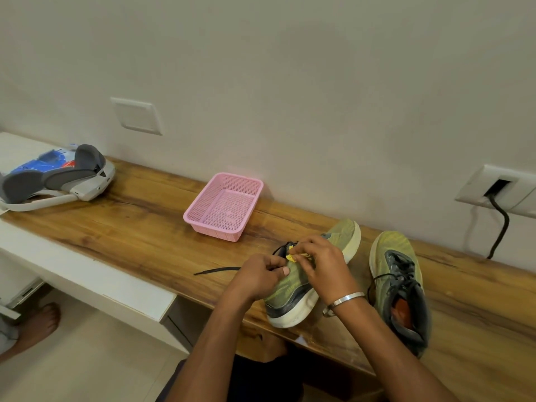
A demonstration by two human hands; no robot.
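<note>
I'm watching through the head camera. Both hands are on the near green shoe (pixel 343 232), which lies on the wooden desktop (pixel 130 227) at about five o'clock in my view, with its toe pointing towards the wall and its heel at the desk's front edge.

My left hand (pixel 258 275) is curled against the shoe's inner side. Its thumb and fingers pinch the black lace (pixel 217 270), and the free end trails across the wood towards nine o'clock.

My right hand (pixel 322 262) arches over the lacing. Its fingertips pinch a small yellow piece (pixel 291 257) at the top of the tongue. It's too small for me to identify; it may be a lace loop. A metal bangle (pixel 346 299) sits on that wrist.

- **Second green shoe (pixel 391 248):** it stands just beside the first at its three o'clock, apart from it, opening towards me, with its laces loose.
- **Pink mesh basket (pixel 213 230):** it rests near the shoe at eleven o'clock, close to the wall.
- **Grey and white headset (pixel 58 181):** it lies at the desk's far left end, at nine o'clock in my view.
- **Wall socket (pixel 499 187):** it is at two o'clock, with a black cable hanging down from it.
</note>
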